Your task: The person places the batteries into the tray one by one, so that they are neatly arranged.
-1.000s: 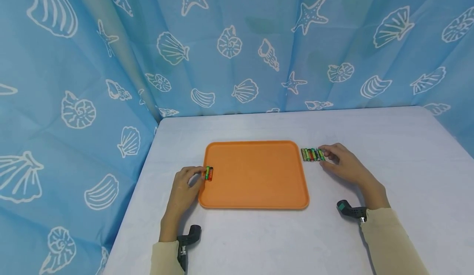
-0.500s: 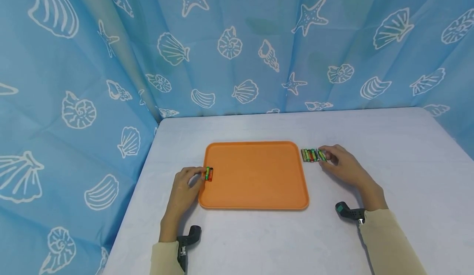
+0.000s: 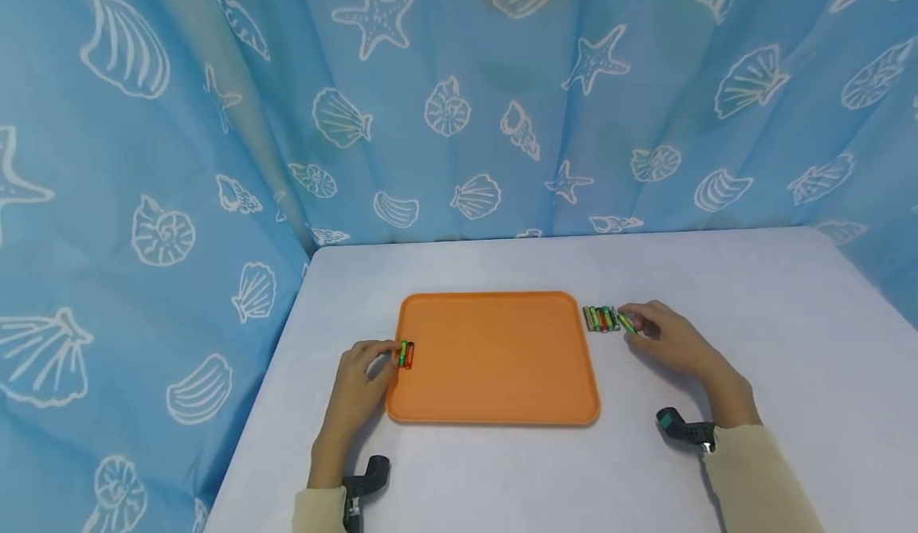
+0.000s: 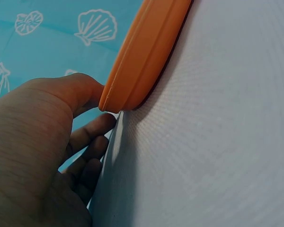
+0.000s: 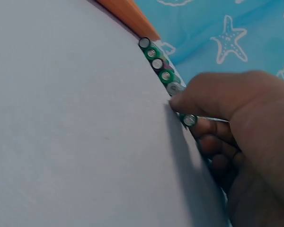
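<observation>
In the head view an orange tray [image 3: 495, 358] lies on the table with two small batteries at its left edge: a green battery [image 3: 403, 354] and a red battery [image 3: 409, 355] side by side. My left hand [image 3: 358, 382] reaches over the left rim, thumb and index finger at the ends of the green battery. The tray's rim [image 4: 132, 71] hides those fingertips in the left wrist view. Right of the tray several batteries [image 3: 601, 319] lie in a row. My right hand [image 3: 667, 338] pinches another green battery [image 5: 190, 120], slanted and slightly apart from that row.
A white cloth covers the table [image 3: 495, 469]. Blue curtains [image 3: 459, 119] printed with shells hang behind it and along its left side. The battery row sits close beside the tray's upper right rim.
My right hand has drawn the end battery rightward out of the row and turned it aslant. The left hand keeps its place. The head view has tilted slightly upward.
</observation>
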Available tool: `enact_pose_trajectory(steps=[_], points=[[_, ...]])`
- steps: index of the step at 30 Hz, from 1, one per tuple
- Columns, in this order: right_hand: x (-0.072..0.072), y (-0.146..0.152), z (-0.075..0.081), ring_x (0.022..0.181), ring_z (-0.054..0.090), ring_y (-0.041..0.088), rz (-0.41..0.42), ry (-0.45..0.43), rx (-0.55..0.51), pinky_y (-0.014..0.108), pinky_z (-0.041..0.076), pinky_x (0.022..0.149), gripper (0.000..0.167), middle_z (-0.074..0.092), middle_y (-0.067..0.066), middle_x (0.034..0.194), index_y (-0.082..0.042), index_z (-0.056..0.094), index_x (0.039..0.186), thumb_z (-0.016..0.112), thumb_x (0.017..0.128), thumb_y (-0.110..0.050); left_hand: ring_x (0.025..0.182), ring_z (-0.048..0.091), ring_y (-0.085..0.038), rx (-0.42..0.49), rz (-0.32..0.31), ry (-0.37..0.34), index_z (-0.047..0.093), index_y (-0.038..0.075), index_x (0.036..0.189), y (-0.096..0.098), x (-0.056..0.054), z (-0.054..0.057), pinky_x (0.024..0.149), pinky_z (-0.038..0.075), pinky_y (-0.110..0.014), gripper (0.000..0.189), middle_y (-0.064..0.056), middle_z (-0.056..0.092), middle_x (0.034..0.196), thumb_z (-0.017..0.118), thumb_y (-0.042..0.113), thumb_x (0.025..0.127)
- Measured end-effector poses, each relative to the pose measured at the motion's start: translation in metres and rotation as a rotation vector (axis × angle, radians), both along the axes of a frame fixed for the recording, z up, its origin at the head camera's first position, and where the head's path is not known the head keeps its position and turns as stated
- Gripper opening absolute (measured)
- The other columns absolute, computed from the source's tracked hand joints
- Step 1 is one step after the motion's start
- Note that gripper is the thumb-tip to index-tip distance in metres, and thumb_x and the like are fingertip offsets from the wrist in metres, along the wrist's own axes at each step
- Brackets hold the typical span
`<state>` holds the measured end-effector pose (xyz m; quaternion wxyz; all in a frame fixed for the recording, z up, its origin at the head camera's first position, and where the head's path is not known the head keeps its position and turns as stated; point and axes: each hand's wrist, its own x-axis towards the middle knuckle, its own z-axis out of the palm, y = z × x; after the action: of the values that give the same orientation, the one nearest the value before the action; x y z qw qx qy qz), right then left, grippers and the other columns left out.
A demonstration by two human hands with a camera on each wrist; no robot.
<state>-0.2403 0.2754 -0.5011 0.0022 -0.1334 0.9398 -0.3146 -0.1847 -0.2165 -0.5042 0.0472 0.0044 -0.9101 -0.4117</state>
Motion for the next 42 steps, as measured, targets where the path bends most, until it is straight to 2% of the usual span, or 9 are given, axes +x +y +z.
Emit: enact_pose_trajectory(steps=[5, 13, 19, 24, 27, 31, 34, 42], points=[[0.0, -0.004, -0.004, 0.083, 0.046, 0.02, -0.032, 0.034, -0.007, 0.033, 0.043, 0.069, 0.037, 0.051, 0.002, 0.089, -0.001, 0.06, 0.129, 0.066, 0.094, -0.01, 0.128, 0.044, -0.029, -0.01, 0.001, 0.01, 0.07, 0.019, 0.122, 0.001, 0.001, -0.001, 0.108, 0.037, -0.057, 0.026, -0.005, 0.058, 0.128, 0.066, 0.023, 0.097], [0.001, -0.008, -0.008, 0.077, 0.046, 0.018, -0.07, 0.063, 0.005, 0.031, 0.042, 0.063, 0.036, 0.051, 0.0, 0.084, -0.002, 0.06, 0.129, 0.066, 0.096, -0.016, 0.129, 0.044, -0.029, 0.004, 0.015, 0.002, 0.071, 0.022, 0.121, 0.0, 0.003, -0.004, 0.107, 0.038, -0.058, 0.025, -0.005, 0.057, 0.129, 0.066, 0.024, 0.097], [0.005, -0.009, -0.006, 0.079, 0.047, 0.018, -0.061, 0.031, 0.008, 0.033, 0.044, 0.066, 0.04, 0.052, 0.001, 0.086, -0.002, 0.06, 0.129, 0.069, 0.094, -0.017, 0.128, 0.045, -0.028, 0.004, 0.033, 0.0, 0.071, 0.022, 0.121, 0.002, 0.007, -0.006, 0.106, 0.039, -0.058, 0.024, -0.004, 0.058, 0.128, 0.066, 0.023, 0.097], [0.009, -0.007, 0.003, 0.089, 0.049, 0.021, -0.017, 0.004, 0.032, 0.043, 0.047, 0.08, 0.045, 0.053, 0.001, 0.092, -0.002, 0.062, 0.128, 0.075, 0.087, -0.015, 0.128, 0.045, -0.027, -0.007, 0.041, 0.008, 0.071, 0.023, 0.12, 0.003, 0.006, -0.005, 0.107, 0.039, -0.058, 0.024, -0.002, 0.058, 0.127, 0.067, 0.024, 0.097], [0.012, -0.001, 0.007, 0.092, 0.051, 0.021, 0.032, -0.029, 0.034, 0.044, 0.049, 0.084, 0.048, 0.053, 0.001, 0.096, -0.003, 0.061, 0.13, 0.076, 0.085, -0.013, 0.127, 0.045, -0.028, -0.008, 0.04, 0.016, 0.071, 0.023, 0.12, 0.003, 0.004, -0.004, 0.106, 0.039, -0.058, 0.024, -0.002, 0.058, 0.127, 0.067, 0.023, 0.096], [0.018, 0.007, 0.012, 0.088, 0.048, 0.018, 0.096, -0.089, -0.003, 0.033, 0.048, 0.075, 0.049, 0.053, 0.001, 0.096, -0.002, 0.06, 0.132, 0.075, 0.086, -0.009, 0.128, 0.045, -0.026, -0.007, 0.04, 0.0, 0.071, 0.024, 0.12, 0.002, 0.004, -0.003, 0.107, 0.038, -0.058, 0.024, -0.001, 0.058, 0.126, 0.067, 0.023, 0.096], [0.02, 0.009, 0.013, 0.084, 0.046, 0.017, 0.103, -0.115, -0.025, 0.027, 0.046, 0.07, 0.047, 0.052, 0.0, 0.094, -0.003, 0.06, 0.131, 0.075, 0.087, -0.009, 0.128, 0.044, -0.025, -0.014, 0.047, -0.007, 0.071, 0.025, 0.12, 0.001, 0.003, -0.002, 0.107, 0.038, -0.057, 0.024, 0.001, 0.058, 0.126, 0.067, 0.024, 0.096], [0.02, 0.005, 0.013, 0.081, 0.046, 0.018, 0.019, -0.14, 0.0, 0.03, 0.042, 0.065, 0.042, 0.051, 0.0, 0.087, -0.004, 0.062, 0.127, 0.075, 0.088, -0.014, 0.128, 0.044, -0.027, -0.01, 0.037, -0.01, 0.07, 0.025, 0.12, 0.003, 0.002, -0.004, 0.106, 0.039, -0.059, 0.024, -0.001, 0.058, 0.128, 0.067, 0.024, 0.096]])
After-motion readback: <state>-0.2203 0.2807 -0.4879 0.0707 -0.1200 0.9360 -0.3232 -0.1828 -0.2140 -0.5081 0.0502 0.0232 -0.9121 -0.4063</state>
